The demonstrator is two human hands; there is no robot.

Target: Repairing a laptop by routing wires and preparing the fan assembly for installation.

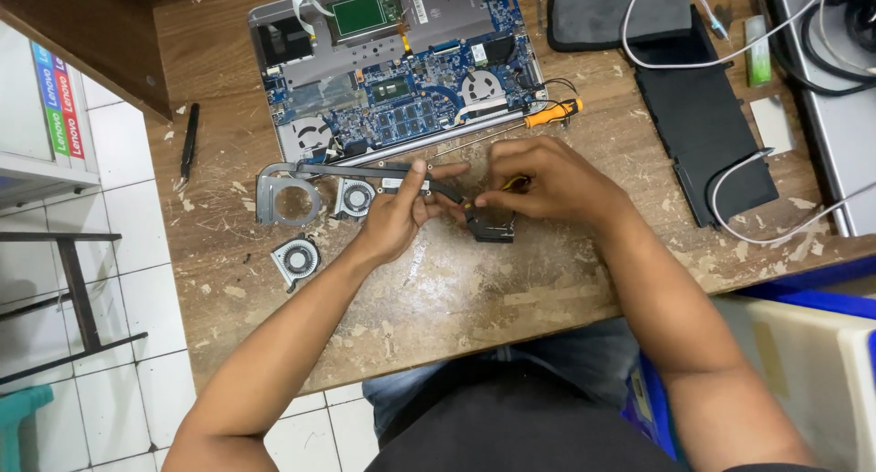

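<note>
The open grey laptop with its blue circuit board (401,70) lies at the far side of the worn wooden table (456,289). Just in front of the laptop, the left hand (401,212) pinches the long dark metal cooling pipe with round fan frames (301,184). The right hand (547,180) pinches a small yellow-handled tool (511,185) at the pipe's dark end block (493,225). A loose round grey fan (297,258) lies nearer the table's front than the pipe

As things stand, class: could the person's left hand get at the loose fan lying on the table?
Probably yes. The loose fan lies on bare wood just beside the left forearm, with nothing over it. But the left hand is pressing on the heat pipe assembly, so it would have to let go first.
</note>
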